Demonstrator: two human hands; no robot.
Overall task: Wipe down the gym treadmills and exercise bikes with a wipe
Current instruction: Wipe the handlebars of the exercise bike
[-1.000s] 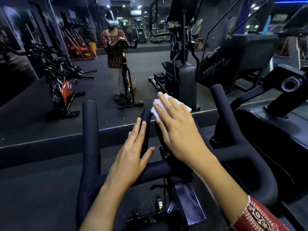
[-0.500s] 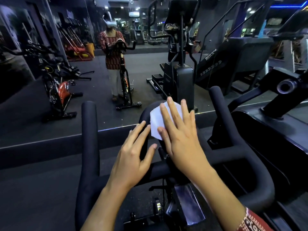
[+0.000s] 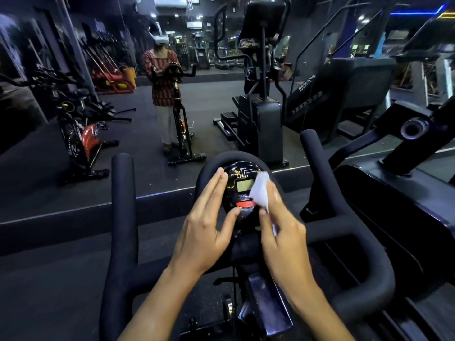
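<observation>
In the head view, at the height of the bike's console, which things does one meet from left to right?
left handlebar grip → left hand → console screen → wipe → right handlebar grip

The console is glossy black, with a grey-green screen at its middle, pale lettering near its top and a red button near its bottom. The wipe on the console's right side is white. The handlebars around the console are matt black. Far left of it a bike has an orange-red cover
</observation>
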